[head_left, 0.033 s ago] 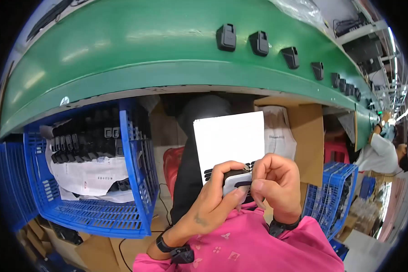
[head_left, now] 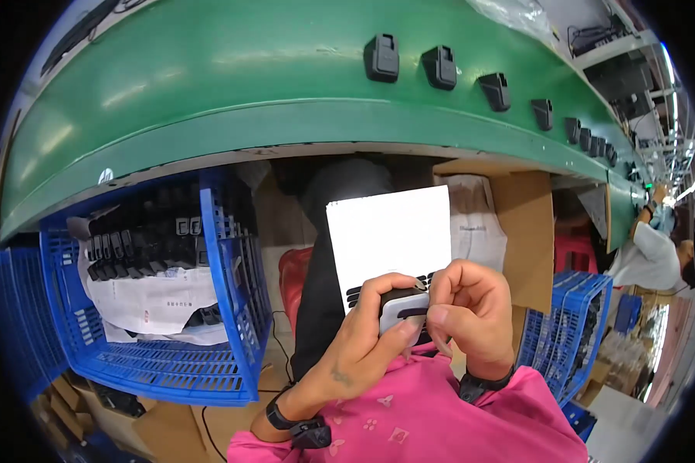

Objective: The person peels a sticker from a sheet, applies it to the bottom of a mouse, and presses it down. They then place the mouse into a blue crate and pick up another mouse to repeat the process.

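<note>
Above my lap, my left hand (head_left: 354, 338) is closed around a small housing (head_left: 394, 315) with a black edge and a pale grey face. A dark elongated pad (head_left: 413, 312) shows on that face, close to my right fingertips. My right hand (head_left: 477, 312) is curled in a pinch at the housing's right side; what lies between its thumb and finger is hidden. Beneath both hands a white sheet (head_left: 390, 239) rests on my lap, with rows of black oval stickers (head_left: 354, 296) along its lower part.
A green bench (head_left: 232, 85) runs across the far side, carrying a row of black cradle-shaped parts (head_left: 439, 68). At left stands a blue crate (head_left: 162, 378) with black parts and paper. A cardboard box (head_left: 527, 231) and another blue crate (head_left: 571, 285) are at right; a co-worker (head_left: 645, 258) sits beyond.
The bench and the parts on it appear slightly higher in the picture. My hands and the housing keep the same position and grip.
</note>
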The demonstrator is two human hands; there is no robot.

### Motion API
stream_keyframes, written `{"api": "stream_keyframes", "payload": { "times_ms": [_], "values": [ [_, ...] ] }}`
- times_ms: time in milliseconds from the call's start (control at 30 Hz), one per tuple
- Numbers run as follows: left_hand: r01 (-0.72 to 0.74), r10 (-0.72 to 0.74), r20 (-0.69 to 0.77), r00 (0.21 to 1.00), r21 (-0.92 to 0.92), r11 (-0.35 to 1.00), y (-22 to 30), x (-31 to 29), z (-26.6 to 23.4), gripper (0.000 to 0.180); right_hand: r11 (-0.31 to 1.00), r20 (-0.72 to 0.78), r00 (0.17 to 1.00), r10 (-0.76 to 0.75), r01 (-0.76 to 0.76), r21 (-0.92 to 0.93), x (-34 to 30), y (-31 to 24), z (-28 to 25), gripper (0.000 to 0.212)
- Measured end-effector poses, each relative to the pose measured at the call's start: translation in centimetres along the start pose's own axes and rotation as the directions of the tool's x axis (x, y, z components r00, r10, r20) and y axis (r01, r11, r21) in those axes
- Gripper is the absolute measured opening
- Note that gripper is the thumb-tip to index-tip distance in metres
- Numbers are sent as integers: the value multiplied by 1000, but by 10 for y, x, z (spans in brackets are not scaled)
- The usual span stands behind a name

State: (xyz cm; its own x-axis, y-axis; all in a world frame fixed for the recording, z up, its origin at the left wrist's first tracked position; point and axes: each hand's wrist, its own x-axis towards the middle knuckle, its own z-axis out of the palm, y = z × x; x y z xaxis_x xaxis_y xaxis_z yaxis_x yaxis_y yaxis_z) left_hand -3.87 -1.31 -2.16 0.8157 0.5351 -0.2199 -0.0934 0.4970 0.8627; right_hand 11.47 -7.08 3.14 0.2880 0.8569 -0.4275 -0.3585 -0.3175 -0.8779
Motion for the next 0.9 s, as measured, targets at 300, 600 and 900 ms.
{"api": "stream_keyframes", "payload": {
  "times_ms": [300, 600, 900],
  "values": [
    [41, -37, -23, 999, 211, 977, -2, 15, 2, 42, 991, -7, 992, 128, -127, 36, 14, -2, -15, 13],
    [93, -88, -32, 996, 229, 969, -3, 24, 4, 43, 984, 8, 990, 143, -143, 108, 21, 4, -27, 12],
    [91, -86, -29, 996, 264, 960, -6, 31, 9, 43, 988, 40, 993, 114, -118, 98, 21, 10, -38, 8]
  ]
}}
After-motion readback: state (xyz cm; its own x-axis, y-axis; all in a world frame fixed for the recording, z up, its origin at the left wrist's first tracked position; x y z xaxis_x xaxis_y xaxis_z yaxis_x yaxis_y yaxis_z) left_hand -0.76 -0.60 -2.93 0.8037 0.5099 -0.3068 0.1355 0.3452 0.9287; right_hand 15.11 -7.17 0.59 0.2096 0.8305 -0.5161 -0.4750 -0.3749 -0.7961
